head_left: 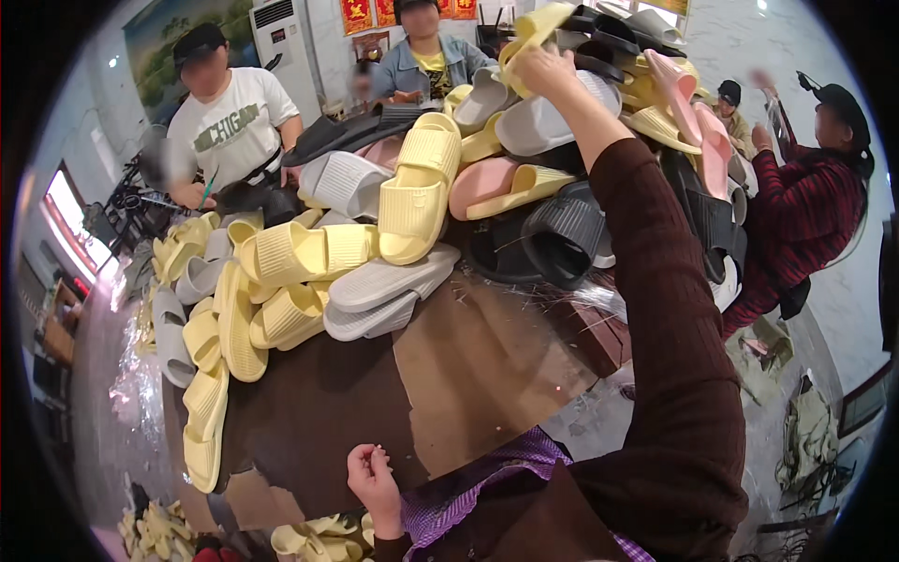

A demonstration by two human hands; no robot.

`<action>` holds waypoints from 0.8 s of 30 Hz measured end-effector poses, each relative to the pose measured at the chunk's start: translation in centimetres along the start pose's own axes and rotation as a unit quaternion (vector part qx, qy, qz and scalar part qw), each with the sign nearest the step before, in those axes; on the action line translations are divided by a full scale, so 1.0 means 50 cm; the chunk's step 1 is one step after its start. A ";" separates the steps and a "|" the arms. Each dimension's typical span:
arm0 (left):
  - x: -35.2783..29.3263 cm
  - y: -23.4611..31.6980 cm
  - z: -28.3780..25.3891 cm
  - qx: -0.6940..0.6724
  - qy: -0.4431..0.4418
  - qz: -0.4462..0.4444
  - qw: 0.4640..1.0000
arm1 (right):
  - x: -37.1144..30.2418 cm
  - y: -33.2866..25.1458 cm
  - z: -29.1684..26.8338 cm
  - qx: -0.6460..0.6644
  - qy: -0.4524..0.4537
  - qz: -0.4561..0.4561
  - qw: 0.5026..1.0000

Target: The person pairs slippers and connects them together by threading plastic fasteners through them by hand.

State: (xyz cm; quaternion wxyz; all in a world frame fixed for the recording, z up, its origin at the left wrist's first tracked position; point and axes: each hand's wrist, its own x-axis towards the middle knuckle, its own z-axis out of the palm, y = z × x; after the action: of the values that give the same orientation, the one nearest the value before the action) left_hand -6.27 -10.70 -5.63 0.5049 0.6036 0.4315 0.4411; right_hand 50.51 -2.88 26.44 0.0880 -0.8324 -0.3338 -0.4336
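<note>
Gripping a yellow slipper (535,30) in the right hand (545,71), atop the slipper pile (421,187), toward the desk's (323,398) far edge.
Long axis slanting up and rightward; well beyond the left hand (374,476), curled closed, apparently empty, by the near edge. Lettering on a white shirt (245,98), gold characters on red posters (356,15); none readable on the slipper.

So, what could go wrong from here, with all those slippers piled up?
The grip of the right hand is on a pale yellow slipper high on the loose, multicoloured slipper heap; tugging it might start a slide. The dark brown sleeve reaches across the heap and could knock slippers loose. At the left, a yellow, ribbed slipper lies near the edge of the brown table and might fall.
</note>
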 end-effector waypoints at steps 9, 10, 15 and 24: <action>-0.002 -0.001 -0.005 -0.033 0.002 -0.014 0.999 | -0.020 -0.016 0.009 -0.032 -0.171 -0.054 0.983; 0.000 -0.001 -0.003 -0.036 -0.001 -0.012 0.999 | -0.018 -0.009 0.010 -0.036 -0.169 -0.051 0.984; 0.000 -0.004 -0.011 -0.039 -0.004 -0.017 0.999 | -0.027 -0.006 0.013 -0.019 -0.146 -0.046 0.988; 0.003 0.004 -0.014 -0.079 -0.013 -0.025 0.996 | -0.068 -0.078 -0.041 0.101 -0.071 -0.120 0.985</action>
State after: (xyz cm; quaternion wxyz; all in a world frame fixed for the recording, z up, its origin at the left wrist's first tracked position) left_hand -6.89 -10.42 -5.36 0.5674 0.5565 0.4040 0.4529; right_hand 45.34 -2.45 24.46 0.0948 -0.8016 -0.4791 -0.3448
